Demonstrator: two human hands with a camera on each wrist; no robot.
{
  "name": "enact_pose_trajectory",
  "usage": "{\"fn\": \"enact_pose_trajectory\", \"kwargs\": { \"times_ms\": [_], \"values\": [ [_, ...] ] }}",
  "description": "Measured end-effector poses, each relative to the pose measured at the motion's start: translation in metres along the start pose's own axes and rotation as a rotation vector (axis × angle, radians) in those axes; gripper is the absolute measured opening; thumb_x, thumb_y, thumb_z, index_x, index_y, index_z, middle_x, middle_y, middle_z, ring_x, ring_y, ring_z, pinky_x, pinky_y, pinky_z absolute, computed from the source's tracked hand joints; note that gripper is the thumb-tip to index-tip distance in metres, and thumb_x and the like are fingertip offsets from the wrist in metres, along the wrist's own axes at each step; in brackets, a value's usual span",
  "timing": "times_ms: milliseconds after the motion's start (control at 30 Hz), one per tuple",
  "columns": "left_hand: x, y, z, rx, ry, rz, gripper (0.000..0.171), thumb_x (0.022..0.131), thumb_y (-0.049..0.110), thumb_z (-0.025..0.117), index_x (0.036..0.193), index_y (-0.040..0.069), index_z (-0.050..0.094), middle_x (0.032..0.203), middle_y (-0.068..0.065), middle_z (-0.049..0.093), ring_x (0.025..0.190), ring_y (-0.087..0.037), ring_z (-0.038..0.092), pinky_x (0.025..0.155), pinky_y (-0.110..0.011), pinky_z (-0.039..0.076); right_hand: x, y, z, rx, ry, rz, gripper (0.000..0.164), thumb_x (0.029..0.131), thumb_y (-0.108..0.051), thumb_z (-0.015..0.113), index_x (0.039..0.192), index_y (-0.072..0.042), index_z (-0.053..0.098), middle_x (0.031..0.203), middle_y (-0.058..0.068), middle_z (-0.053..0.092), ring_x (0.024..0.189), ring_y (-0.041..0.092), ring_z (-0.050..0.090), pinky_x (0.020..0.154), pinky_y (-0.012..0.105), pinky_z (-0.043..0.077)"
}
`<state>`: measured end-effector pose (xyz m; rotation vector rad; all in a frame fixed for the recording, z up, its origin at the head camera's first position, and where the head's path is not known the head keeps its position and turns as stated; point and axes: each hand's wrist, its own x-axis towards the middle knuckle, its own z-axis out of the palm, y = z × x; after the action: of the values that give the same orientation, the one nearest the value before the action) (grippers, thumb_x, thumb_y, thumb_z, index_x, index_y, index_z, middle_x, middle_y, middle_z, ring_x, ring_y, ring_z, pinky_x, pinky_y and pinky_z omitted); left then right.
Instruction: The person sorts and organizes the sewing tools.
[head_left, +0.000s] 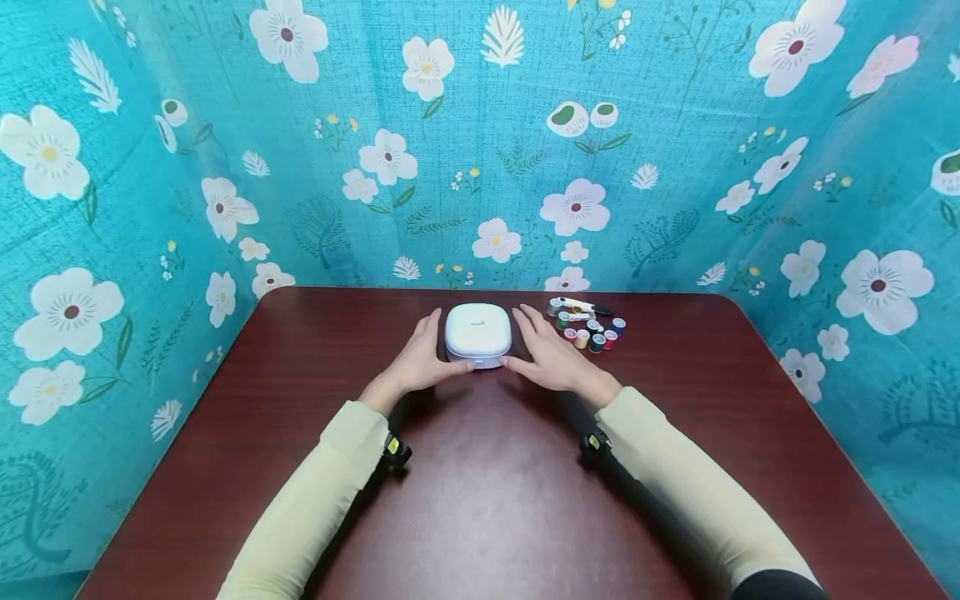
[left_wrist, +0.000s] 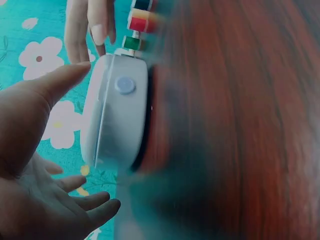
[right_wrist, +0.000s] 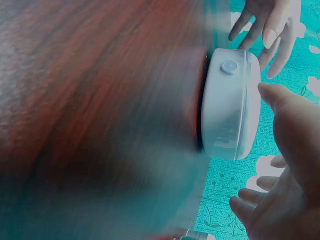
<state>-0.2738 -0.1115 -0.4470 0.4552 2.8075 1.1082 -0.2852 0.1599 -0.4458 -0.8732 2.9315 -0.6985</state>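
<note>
A white case [head_left: 478, 332] with rounded corners lies closed near the table's far edge. On its front side, the left wrist view shows a round button [left_wrist: 125, 85]. My left hand [head_left: 420, 358] is at the case's left, fingers spread and pointing away, with the thumb by the front left corner. Mirroring it on the right is my right hand [head_left: 551, 358], its thumb near the front right corner. Both wrist views show the thumbs close to the lid's edge; whether they touch it I cannot tell. Neither hand grips anything.
Several thread spools [head_left: 597, 342] in different colours stand to the right of my right hand. Behind them lies a slim white tool with a black end [head_left: 588, 307]. The dark red-brown table [head_left: 480, 500] meets a blue flowered cloth [head_left: 450, 167] at the back.
</note>
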Motion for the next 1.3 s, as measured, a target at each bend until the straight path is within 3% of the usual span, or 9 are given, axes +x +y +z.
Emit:
{"fn": "enact_pose_trajectory", "kwargs": {
  "times_ms": [167, 400, 933, 1300],
  "values": [
    [0.006, 0.000, 0.005, -0.071, 0.004, -0.068, 0.120, 0.081, 0.040, 0.086, 0.162, -0.002, 0.008, 0.165, -0.024, 0.019, 0.151, -0.035, 0.026, 0.119, -0.052, 0.029, 0.006, -0.001, 0.000, 0.048, 0.009, -0.051, 0.088, 0.097, -0.036, 0.069, 0.160, 0.003, 0.022, 0.165, 0.023, 0.016, 0.149, 0.040, 0.028, 0.115, 0.056, 0.034],
    [0.010, 0.002, 0.008, -0.123, 0.002, -0.100, 0.116, 0.081, 0.035, 0.087, 0.161, -0.004, 0.013, 0.163, -0.025, 0.024, 0.149, -0.036, 0.030, 0.120, -0.051, 0.029, 0.016, -0.002, -0.001, 0.065, -0.026, -0.111, 0.083, 0.099, -0.031, 0.068, 0.158, 0.006, 0.024, 0.164, 0.025, 0.017, 0.148, 0.042, 0.027, 0.117, 0.055, 0.032],
    [0.019, 0.002, 0.018, -0.282, 0.008, -0.153, 0.104, 0.080, 0.031, 0.089, 0.158, 0.005, 0.024, 0.150, -0.017, 0.039, 0.133, -0.032, 0.042, 0.113, -0.048, 0.036, 0.040, 0.001, 0.007, 0.068, -0.030, -0.173, 0.080, 0.095, -0.033, 0.073, 0.153, 0.008, 0.036, 0.162, 0.026, 0.025, 0.145, 0.038, 0.030, 0.115, 0.052, 0.035],
    [0.024, -0.003, 0.022, -0.306, 0.003, -0.162, 0.101, 0.082, 0.024, 0.088, 0.158, 0.004, 0.024, 0.151, -0.018, 0.039, 0.133, -0.032, 0.043, 0.115, -0.047, 0.035, 0.043, -0.002, 0.013, 0.001, -0.045, -0.152, 0.080, 0.098, -0.040, 0.070, 0.155, 0.005, 0.037, 0.164, 0.022, 0.028, 0.150, 0.037, 0.027, 0.119, 0.048, 0.030]
  ]
}}
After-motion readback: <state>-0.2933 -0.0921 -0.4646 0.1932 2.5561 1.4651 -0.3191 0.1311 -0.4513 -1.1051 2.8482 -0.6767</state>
